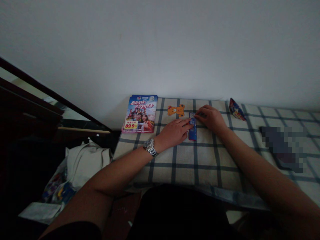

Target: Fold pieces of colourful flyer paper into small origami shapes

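A narrow blue folded paper strip (192, 133) lies on the checked cloth (205, 160). My left hand (173, 132), with a metal watch at the wrist, rests flat on the cloth, fingertips pressing the strip's left edge. My right hand (209, 117) is curled over the strip's top end, fingers pinched there. Just beyond the strip lies an orange bear-shaped paper cutout (176, 110).
A colourful flyer (140, 114) lies at the cloth's far left corner. A folded paper shape (236, 110) sits at the back right, by the white wall. A blurred dark patch (285, 145) lies on the right. A white bag (85, 163) and clutter sit low left.
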Available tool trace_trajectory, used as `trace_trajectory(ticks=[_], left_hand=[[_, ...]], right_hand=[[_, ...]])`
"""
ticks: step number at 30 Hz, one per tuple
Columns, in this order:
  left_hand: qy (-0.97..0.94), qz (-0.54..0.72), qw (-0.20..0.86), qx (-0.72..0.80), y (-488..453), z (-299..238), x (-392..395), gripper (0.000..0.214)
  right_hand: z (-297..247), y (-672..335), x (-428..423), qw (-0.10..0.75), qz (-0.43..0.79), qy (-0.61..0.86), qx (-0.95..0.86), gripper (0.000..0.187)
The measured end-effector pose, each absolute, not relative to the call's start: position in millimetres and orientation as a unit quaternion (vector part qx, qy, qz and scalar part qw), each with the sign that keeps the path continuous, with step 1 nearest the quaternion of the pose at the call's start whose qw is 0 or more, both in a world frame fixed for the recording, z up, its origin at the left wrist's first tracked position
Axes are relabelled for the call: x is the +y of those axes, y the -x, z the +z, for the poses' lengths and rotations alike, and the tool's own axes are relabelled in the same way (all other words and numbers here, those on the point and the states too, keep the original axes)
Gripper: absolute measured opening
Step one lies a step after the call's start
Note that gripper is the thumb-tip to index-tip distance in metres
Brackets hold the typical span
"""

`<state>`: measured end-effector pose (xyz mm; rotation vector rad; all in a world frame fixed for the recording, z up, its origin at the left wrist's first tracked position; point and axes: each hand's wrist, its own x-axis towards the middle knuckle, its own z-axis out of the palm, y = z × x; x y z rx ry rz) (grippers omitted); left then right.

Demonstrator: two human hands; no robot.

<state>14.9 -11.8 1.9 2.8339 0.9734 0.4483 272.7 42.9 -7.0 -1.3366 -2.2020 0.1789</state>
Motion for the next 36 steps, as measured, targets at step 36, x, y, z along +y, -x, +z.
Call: trace_trajectory(ticks=[36], left_hand=[[-0.934,0.164,0.071,0.309,-14.1,-1.0,-8.9,0.04]], right_hand=[[-7.7,-274.9,-47.1,0.259,0.078,0.441,-0.856,0.047]])
